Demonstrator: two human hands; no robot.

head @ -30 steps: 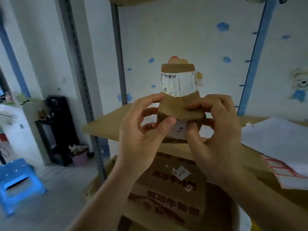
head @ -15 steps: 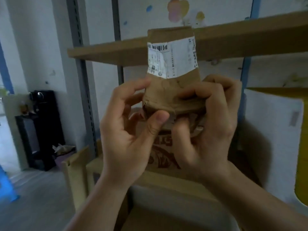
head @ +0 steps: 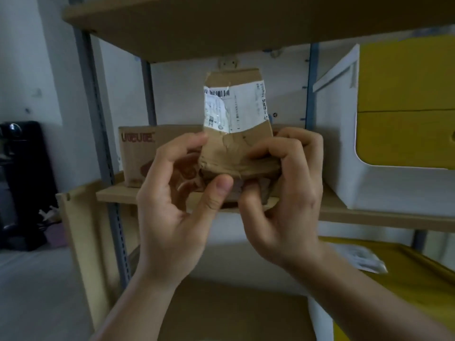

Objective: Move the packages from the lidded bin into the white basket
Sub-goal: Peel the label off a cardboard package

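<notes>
I see one head view only, close behind both raised hands, facing the shelf unit (head: 357,215) straight on.

Brown package (head: 236,146) with white barcoded label (head: 234,107); white bin (head: 344,134) with yellow panel (head: 406,94); tan carton (head: 138,153), red print.

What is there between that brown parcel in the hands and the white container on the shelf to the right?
Nothing visible. The left hand and right hand hold the brown parcel upright in front of the shelf, and the white container stands to its right with only open air between. Its opening is out of sight.
</notes>
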